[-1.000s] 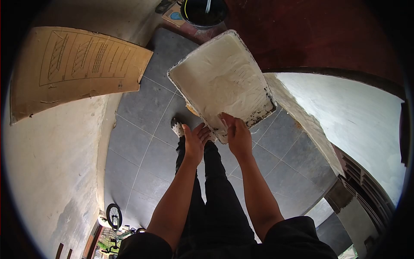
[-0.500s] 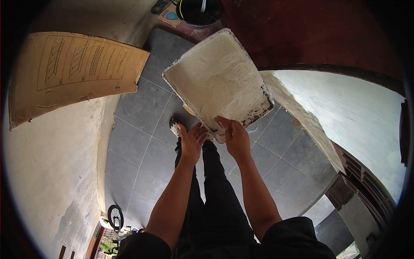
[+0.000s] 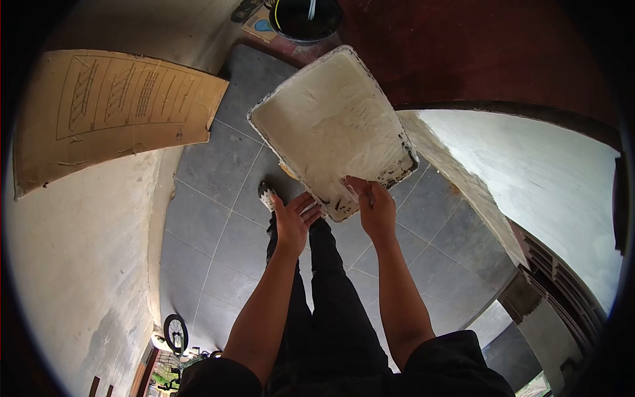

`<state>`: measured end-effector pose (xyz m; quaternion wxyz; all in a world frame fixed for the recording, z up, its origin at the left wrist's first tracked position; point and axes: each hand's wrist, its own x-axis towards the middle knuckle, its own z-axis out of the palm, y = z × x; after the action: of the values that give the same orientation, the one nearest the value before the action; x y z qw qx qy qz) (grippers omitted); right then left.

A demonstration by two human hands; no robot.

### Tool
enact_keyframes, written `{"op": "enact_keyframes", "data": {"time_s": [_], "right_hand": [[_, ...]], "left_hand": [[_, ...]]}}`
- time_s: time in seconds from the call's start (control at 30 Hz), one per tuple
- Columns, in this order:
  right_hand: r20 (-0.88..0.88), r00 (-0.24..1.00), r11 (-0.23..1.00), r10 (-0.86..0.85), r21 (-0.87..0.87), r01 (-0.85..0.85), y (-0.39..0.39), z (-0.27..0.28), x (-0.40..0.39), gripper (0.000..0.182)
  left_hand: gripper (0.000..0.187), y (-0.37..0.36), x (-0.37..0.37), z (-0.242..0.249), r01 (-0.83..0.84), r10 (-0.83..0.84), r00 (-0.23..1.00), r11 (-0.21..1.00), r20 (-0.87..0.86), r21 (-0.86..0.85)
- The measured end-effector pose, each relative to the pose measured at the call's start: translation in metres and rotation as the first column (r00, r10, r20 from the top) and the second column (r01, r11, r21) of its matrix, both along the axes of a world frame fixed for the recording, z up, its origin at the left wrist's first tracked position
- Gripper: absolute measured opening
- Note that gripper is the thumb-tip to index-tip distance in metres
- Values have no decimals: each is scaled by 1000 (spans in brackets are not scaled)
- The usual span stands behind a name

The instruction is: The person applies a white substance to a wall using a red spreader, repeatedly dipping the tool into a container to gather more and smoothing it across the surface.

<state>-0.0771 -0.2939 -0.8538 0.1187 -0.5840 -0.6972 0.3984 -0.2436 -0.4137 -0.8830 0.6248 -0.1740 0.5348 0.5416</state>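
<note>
A rectangular tray (image 3: 331,119), its inside coated in dried off-white material, is tilted in front of me above the floor. Dark flecks show along its near and right edges. My right hand (image 3: 377,210) is closed in a pinch over the near edge of the tray. Between its fingertips is a thin, pale, partly see-through piece (image 3: 350,189), its exact kind unclear. My left hand (image 3: 294,221) lies open with fingers spread, their tips right at the tray's near left corner.
A cardboard sheet (image 3: 119,116) with printed drawings stands against the left wall. At the top are a black bucket (image 3: 304,20) and a dark red surface (image 3: 476,53). My shoe (image 3: 266,196) is on the grey tiles. A bicycle wheel (image 3: 176,334) shows lower left.
My right hand has moved right along the tray's near edge with the pale piece, uncovering dark flecks at the near corner. My left hand has barely shifted.
</note>
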Motion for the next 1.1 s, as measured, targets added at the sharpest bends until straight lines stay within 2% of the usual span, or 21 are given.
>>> {"op": "enact_keyframes", "data": {"time_s": [0.03,0.07,0.13,0.27,0.33,0.37,0.43,0.47,0.53,0.57,0.63,0.67,0.73,0.77,0.83,0.9,0.97,1.0,1.03,1.1], "right_hand": [[18,997,995,-71,-74,72,2,0,2,20],[19,997,995,-72,-74,73,2,2,4,20],[-16,997,981,-69,-182,65,2,9,6,20],[-151,987,980,-56,-199,25,-10,-6,9,17],[-32,978,974,208,100,-204,-17,-11,1,16],[-30,978,974,207,99,-203,-16,-11,3,16],[-59,997,999,-39,19,40,-10,-11,2,15],[-62,997,999,-40,16,41,-7,-9,3,15],[-55,950,950,-306,-74,302,-6,3,12,16],[-55,949,949,-310,-72,306,-6,3,16,16],[-20,899,899,-438,-7,438,-6,0,22,18],[-23,900,900,-436,-4,436,-8,-1,22,18],[89,849,841,-521,-118,528,-20,-3,17,19],[88,849,840,-521,-120,529,-26,-8,13,19],[-82,884,884,-460,-134,448,-30,-15,-3,20],[-69,904,898,-422,-173,405,-33,-7,-15,17],[-181,916,932,-358,-128,339,-33,7,-28,14],[-113,978,984,-178,-27,176,-33,9,-29,13],[-113,977,984,-179,-28,177,-36,9,-32,13],[-120,992,990,28,140,-11,-42,8,-39,21]], "left_hand": [[115,0,0,0,3,-3,1000,1000,-5,-4],[114,-1,0,0,5,-5,1000,1000,-9,-9],[114,0,1,0,2,-3,1000,1000,-8,-12],[113,0,0,-1,-3,3,1000,1000,3,-16],[113,-2,0,-3,-2,3,1000,1000,11,-9],[113,-2,0,-3,-3,3,1000,1000,16,-3],[113,-1,0,-2,0,0,1000,1000,19,-6],[113,-1,-1,-1,4,-3,1000,1000,19,-9],[113,-6,-1,5,14,-13,1000,1000,23,-25],[112,-5,0,5,22,-22,999,1000,27,-21],[112,-6,1,4,24,-23,999,1000,30,-18],[112,-6,1,4,20,-20,999,1000,27,-17],[113,-7,2,4,15,-14,1000,1000,27,-12],[113,-7,2,3,11,-10,999,1000,31,-10],[113,-1,0,-2,10,-10,1000,1000,27,-6],[112,-2,0,-2,8,-8,999,1000,31,-14],[113,-2,-2,-3,15,-16,999,1000,30,5],[113,-2,-3,-3,16,-16,1000,1000,27,5],[113,-1,-3,-2,15,-15,1000,1000,28,0],[113,0,-2,0,14,-14,999,1000,30,0]]}}
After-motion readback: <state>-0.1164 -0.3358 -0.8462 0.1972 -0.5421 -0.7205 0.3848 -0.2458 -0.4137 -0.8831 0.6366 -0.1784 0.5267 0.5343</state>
